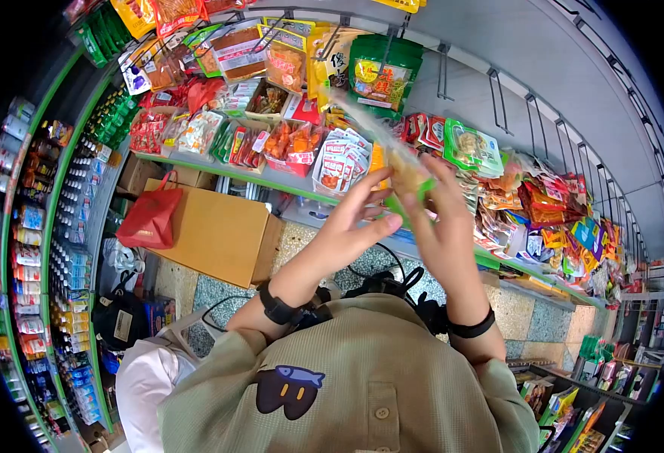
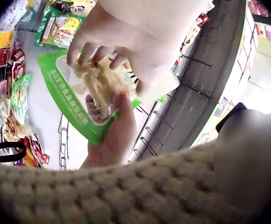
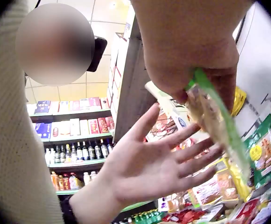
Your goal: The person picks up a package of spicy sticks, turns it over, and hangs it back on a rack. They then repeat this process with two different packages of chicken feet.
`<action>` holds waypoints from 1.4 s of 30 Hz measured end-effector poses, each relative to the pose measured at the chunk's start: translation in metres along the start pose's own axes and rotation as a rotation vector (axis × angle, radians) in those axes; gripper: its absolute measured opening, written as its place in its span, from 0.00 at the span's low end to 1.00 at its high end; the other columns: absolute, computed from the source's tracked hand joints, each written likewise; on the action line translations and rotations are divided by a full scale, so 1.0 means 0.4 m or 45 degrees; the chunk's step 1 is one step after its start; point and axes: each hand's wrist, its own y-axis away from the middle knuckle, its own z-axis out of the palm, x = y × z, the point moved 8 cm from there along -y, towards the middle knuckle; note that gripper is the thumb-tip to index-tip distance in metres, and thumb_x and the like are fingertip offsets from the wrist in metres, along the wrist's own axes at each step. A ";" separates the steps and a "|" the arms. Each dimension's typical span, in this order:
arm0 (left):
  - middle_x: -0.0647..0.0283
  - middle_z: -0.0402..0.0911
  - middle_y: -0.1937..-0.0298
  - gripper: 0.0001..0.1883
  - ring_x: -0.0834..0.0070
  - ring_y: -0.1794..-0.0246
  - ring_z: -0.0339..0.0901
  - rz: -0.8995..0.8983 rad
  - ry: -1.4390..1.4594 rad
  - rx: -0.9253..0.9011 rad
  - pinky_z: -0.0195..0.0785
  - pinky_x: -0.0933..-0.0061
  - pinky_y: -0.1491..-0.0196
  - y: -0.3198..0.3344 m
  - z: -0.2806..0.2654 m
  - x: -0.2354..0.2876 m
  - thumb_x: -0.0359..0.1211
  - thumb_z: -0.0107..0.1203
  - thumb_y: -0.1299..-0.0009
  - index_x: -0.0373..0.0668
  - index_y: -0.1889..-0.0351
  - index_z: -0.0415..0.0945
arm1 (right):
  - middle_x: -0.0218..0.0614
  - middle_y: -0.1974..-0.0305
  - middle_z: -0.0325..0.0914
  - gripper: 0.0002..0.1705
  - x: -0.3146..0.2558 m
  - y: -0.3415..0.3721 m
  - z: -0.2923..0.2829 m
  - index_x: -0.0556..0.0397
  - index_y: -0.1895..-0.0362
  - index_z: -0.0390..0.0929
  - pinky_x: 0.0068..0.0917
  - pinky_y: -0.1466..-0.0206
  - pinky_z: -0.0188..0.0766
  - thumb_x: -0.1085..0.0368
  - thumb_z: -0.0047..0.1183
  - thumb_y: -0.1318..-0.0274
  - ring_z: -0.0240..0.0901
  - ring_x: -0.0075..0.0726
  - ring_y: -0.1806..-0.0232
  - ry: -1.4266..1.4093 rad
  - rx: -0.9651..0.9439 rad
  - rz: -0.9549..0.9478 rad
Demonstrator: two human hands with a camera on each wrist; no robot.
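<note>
A flat snack packet [image 2: 74, 105] with a green border, white lettering and a clear window tilts up between my hands. Pale, stringy food [image 2: 100, 86] and a small dark clump show through the window. My right hand [image 1: 445, 230] pinches the packet at its lower end, the thumb on the window side in the left wrist view. Beside it, my left hand [image 1: 355, 226] has its fingers spread and loosely bent, palm toward the packet. From the head view, the packet [image 1: 381, 128] appears edge-on and blurred.
Ahead runs a shelf [image 1: 272, 181] of bagged snacks, with metal hooks [image 1: 502, 106] on the wall panel. Below stand a cardboard box [image 1: 211, 234] and a red bag [image 1: 151, 215]. Bottle shelves [image 1: 79, 249] line the left side, and a low rack [image 1: 573, 408] is at lower right.
</note>
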 end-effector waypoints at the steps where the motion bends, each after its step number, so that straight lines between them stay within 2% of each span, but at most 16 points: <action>1: 0.58 0.63 0.44 0.32 0.68 0.45 0.62 0.040 0.149 0.002 0.56 0.68 0.44 -0.004 0.006 0.011 0.34 0.56 0.40 0.38 0.40 0.52 | 0.55 0.50 0.64 0.15 -0.024 0.001 0.017 0.60 0.63 0.70 0.36 0.48 0.60 0.66 0.54 0.57 0.61 0.55 0.48 0.015 -0.039 -0.063; 4: 0.59 0.65 0.46 0.30 0.73 0.46 0.63 0.003 0.230 0.151 0.58 0.72 0.45 0.006 -0.026 0.024 0.33 0.55 0.39 0.36 0.41 0.55 | 0.54 0.45 0.60 0.21 -0.120 0.007 0.051 0.57 0.61 0.70 0.38 0.42 0.55 0.65 0.57 0.63 0.56 0.57 0.42 0.097 -0.189 -0.352; 7: 0.59 0.69 0.49 0.25 0.73 0.50 0.67 -0.021 0.225 0.331 0.60 0.73 0.47 0.017 -0.076 0.038 0.33 0.54 0.38 0.34 0.45 0.61 | 0.53 0.44 0.59 0.20 -0.139 0.012 0.046 0.56 0.62 0.70 0.41 0.40 0.52 0.65 0.58 0.64 0.55 0.57 0.41 -0.017 -0.252 -0.448; 8: 0.59 0.70 0.50 0.23 0.73 0.51 0.68 -0.018 0.190 0.388 0.61 0.74 0.48 0.023 -0.094 0.048 0.33 0.54 0.38 0.34 0.46 0.63 | 0.51 0.46 0.62 0.20 -0.124 0.013 0.040 0.56 0.61 0.70 0.39 0.41 0.52 0.68 0.58 0.65 0.58 0.55 0.44 -0.113 -0.285 -0.418; 11: 0.59 0.73 0.53 0.21 0.74 0.53 0.69 -0.027 0.185 0.383 0.62 0.74 0.50 0.035 -0.124 0.057 0.33 0.53 0.37 0.33 0.48 0.65 | 0.44 0.50 0.66 0.21 -0.048 0.009 -0.019 0.56 0.58 0.69 0.34 0.43 0.55 0.71 0.56 0.61 0.62 0.44 0.47 -0.140 -0.034 -0.341; 14: 0.58 0.72 0.52 0.22 0.74 0.53 0.70 -0.009 0.200 0.250 0.63 0.73 0.51 0.043 -0.114 0.062 0.32 0.53 0.38 0.32 0.48 0.64 | 0.38 0.53 0.69 0.20 0.037 0.007 -0.052 0.58 0.55 0.67 0.28 0.47 0.59 0.72 0.54 0.57 0.64 0.32 0.50 -0.486 0.182 0.122; 17: 0.59 0.72 0.51 0.22 0.74 0.52 0.69 -0.024 0.152 0.076 0.63 0.73 0.50 0.047 -0.087 0.079 0.31 0.54 0.39 0.33 0.47 0.64 | 0.36 0.56 0.69 0.22 0.043 0.002 -0.018 0.59 0.53 0.65 0.23 0.53 0.62 0.71 0.54 0.55 0.64 0.25 0.54 -1.041 0.003 0.295; 18: 0.59 0.72 0.51 0.22 0.74 0.52 0.69 -0.052 0.133 0.029 0.63 0.73 0.50 0.052 -0.079 0.077 0.31 0.54 0.39 0.33 0.47 0.64 | 0.34 0.63 0.72 0.17 0.042 0.011 -0.009 0.58 0.59 0.69 0.20 0.61 0.64 0.71 0.56 0.56 0.67 0.23 0.63 -1.127 -0.052 0.385; 20: 0.59 0.73 0.52 0.23 0.73 0.52 0.69 -0.054 0.076 -0.106 0.63 0.72 0.50 0.053 -0.052 0.086 0.30 0.55 0.40 0.34 0.47 0.64 | 0.31 0.68 0.73 0.13 0.080 0.045 0.009 0.57 0.64 0.72 0.19 0.65 0.64 0.71 0.57 0.57 0.67 0.21 0.68 -1.023 -0.237 0.456; 21: 0.59 0.73 0.53 0.23 0.73 0.53 0.70 -0.064 0.070 -0.093 0.63 0.72 0.50 0.054 -0.050 0.085 0.30 0.55 0.40 0.33 0.48 0.65 | 0.29 0.71 0.74 0.10 0.085 0.056 0.019 0.56 0.67 0.73 0.18 0.67 0.64 0.71 0.57 0.57 0.67 0.20 0.70 -0.969 -0.327 0.491; 22: 0.59 0.74 0.54 0.23 0.73 0.54 0.70 -0.074 0.064 -0.081 0.63 0.72 0.51 0.056 -0.048 0.083 0.31 0.56 0.41 0.32 0.49 0.65 | 0.26 0.76 0.73 0.06 0.078 0.057 0.015 0.55 0.73 0.74 0.18 0.71 0.63 0.71 0.58 0.58 0.67 0.18 0.74 -0.940 -0.271 0.418; 30: 0.62 0.73 0.56 0.21 0.75 0.55 0.68 0.023 -0.184 -0.109 0.61 0.74 0.51 0.069 -0.049 0.081 0.34 0.56 0.40 0.35 0.51 0.67 | 0.28 0.76 0.75 0.07 0.048 0.071 -0.007 0.57 0.72 0.76 0.18 0.70 0.64 0.72 0.61 0.59 0.67 0.19 0.74 -0.727 -0.272 0.310; 36: 0.62 0.73 0.56 0.21 0.76 0.55 0.68 0.002 -0.186 -0.141 0.61 0.73 0.52 0.069 -0.056 0.067 0.34 0.57 0.40 0.35 0.51 0.67 | 0.29 0.75 0.76 0.07 0.034 0.070 -0.007 0.58 0.71 0.76 0.19 0.69 0.65 0.71 0.59 0.58 0.68 0.19 0.73 -0.693 -0.286 0.222; 37: 0.62 0.73 0.56 0.21 0.76 0.55 0.68 -0.068 -0.127 -0.137 0.62 0.73 0.52 0.069 -0.056 0.063 0.33 0.57 0.40 0.35 0.51 0.67 | 0.29 0.75 0.76 0.07 0.035 0.071 -0.006 0.59 0.70 0.76 0.19 0.68 0.65 0.71 0.59 0.57 0.68 0.20 0.73 -0.699 -0.286 0.218; 39: 0.62 0.73 0.56 0.21 0.76 0.56 0.68 -0.207 -0.009 -0.127 0.62 0.73 0.53 0.072 -0.051 0.060 0.32 0.57 0.41 0.34 0.51 0.67 | 0.28 0.75 0.75 0.07 0.033 0.070 0.000 0.59 0.70 0.76 0.18 0.69 0.64 0.70 0.57 0.55 0.67 0.19 0.73 -0.799 -0.250 0.292; 42: 0.62 0.73 0.57 0.20 0.78 0.56 0.68 -0.162 0.042 0.017 0.61 0.75 0.52 0.065 -0.062 0.062 0.36 0.54 0.39 0.33 0.52 0.67 | 0.26 0.76 0.72 0.07 0.064 0.065 0.004 0.59 0.71 0.74 0.17 0.70 0.61 0.67 0.53 0.51 0.64 0.18 0.74 -0.873 -0.226 0.372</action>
